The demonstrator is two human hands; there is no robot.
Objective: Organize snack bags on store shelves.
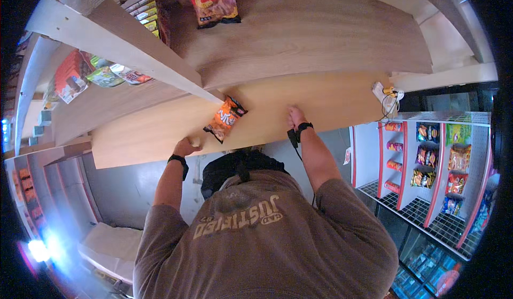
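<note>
An orange snack bag [226, 118] with dark ends lies tilted on the light wooden counter [320, 98], just below the end of a wooden post. To its left, my left hand [187, 147] is at the counter's front edge. A small pale patch shows by its fingertips; I cannot tell whether it is a held item or part of the hand. My right hand [295, 116] is over the counter to the right of the bag, apart from it, fingers curled in and slightly blurred. No object shows in it.
A raised shelf [304, 26] behind the counter carries a red snack bag [213, 2]. The wooden post [132, 54] slants down to the counter. A power strip [382, 96] with cables sits at the right end. Racks of snacks [425, 158] stand to the right.
</note>
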